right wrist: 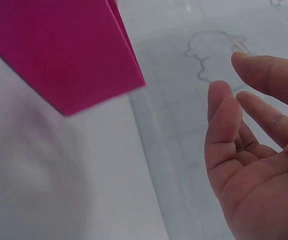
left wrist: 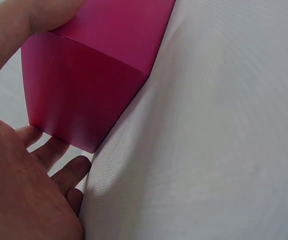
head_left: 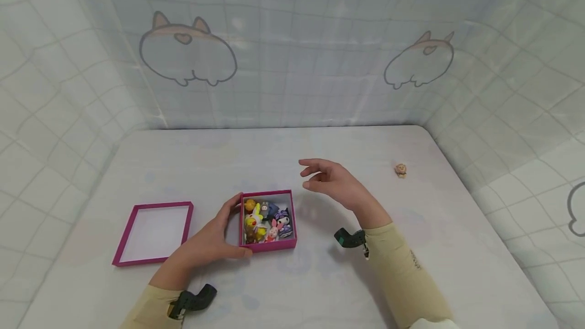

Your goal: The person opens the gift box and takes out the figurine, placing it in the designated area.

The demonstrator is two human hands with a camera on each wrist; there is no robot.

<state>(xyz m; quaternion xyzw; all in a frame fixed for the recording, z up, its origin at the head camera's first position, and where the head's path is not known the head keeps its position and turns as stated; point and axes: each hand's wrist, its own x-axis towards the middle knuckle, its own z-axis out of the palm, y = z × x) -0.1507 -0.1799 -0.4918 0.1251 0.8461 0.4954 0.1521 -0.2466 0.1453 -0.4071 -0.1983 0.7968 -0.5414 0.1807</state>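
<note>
A magenta box (head_left: 274,245) stands on the table with several small figures in it, among them a yellow one (head_left: 255,223), a pink-eared one (head_left: 273,231) and a purple-and-black one (head_left: 284,221). My left hand (head_left: 207,240) grips the box's left side, thumb at the near corner and fingers along the far part; the left wrist view shows the thumb on the magenta wall (left wrist: 78,85). Off to the right of the box, my right hand (head_left: 335,184) is raised above the table, fingers loosely bent, holding nothing. In the right wrist view the hand (right wrist: 264,150) is apart from the box (right wrist: 78,55).
A magenta-rimmed lid (head_left: 188,222) with a white inside lies at the left, beside my left forearm. One small tan figure (head_left: 400,170) lies at the far right of the white table (head_left: 439,248). Tiled-pattern curtains surround the table's back and sides.
</note>
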